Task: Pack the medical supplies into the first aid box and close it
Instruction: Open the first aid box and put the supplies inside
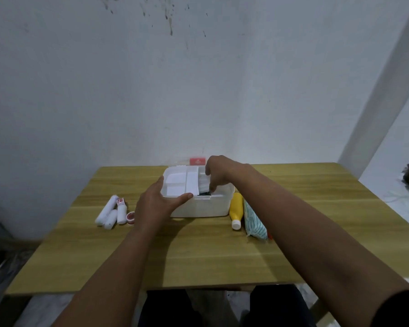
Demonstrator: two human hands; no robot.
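Note:
The white first aid box [210, 206] stands open in the middle of the wooden table. A white divided tray [181, 182] lies across its left half. My left hand [155, 204] grips the tray's near-left corner, thumb along its front edge. My right hand [219, 172] reaches into the box's right half, fingers pinching a white folded item [203, 181] beside the tray. Something dark shows below it inside the box. A red-marked lid [197, 161] stands behind the box.
Left of the box lie white rolls and small bottles [110, 212] and a small red-and-white tape ring [130, 217]. Right of it lie a yellow bottle [235, 212] with a white cap and a green-striped pack [254, 223]. The wall rises just behind the table [198, 260].

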